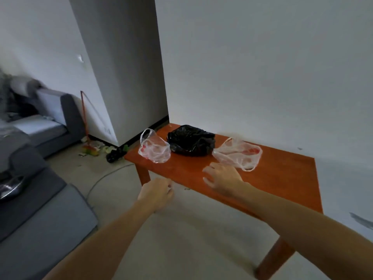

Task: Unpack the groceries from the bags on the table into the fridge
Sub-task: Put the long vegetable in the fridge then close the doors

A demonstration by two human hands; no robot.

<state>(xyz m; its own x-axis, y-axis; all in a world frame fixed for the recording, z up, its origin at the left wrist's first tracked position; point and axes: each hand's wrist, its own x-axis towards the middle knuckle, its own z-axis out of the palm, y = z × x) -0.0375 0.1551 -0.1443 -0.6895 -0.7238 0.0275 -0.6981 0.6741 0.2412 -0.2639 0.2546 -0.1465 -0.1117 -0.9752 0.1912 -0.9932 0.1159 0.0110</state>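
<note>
Three bags were seen in a row on a table (282,178) at the centre of the frame, set back toward the wall (262,67): a clear left bag (154,147), a black bag (190,140) in the middle, and a clear right bag (238,153). Each was placed just beside the next. Red shapes were glimpsed through both clear bags, but what they were could not be told. The black bag's contents were hidden.

The right hand (221,177) was held low over the table, just short of the right bag, with its fingers spread wide and nothing gripped. This was judged to be a reach for that bag. The left hand (156,194), in the lower centre, was held off the table's near edge, above the floor. Its fingers were loosely curled and nothing was held, perhaps in readiness to steady a bag.

No fridge was shown. A grey sofa (40,199) was seen along the left edge, and a broom (84,118) was leaned against the wall at centre left, above scattered litter.
</note>
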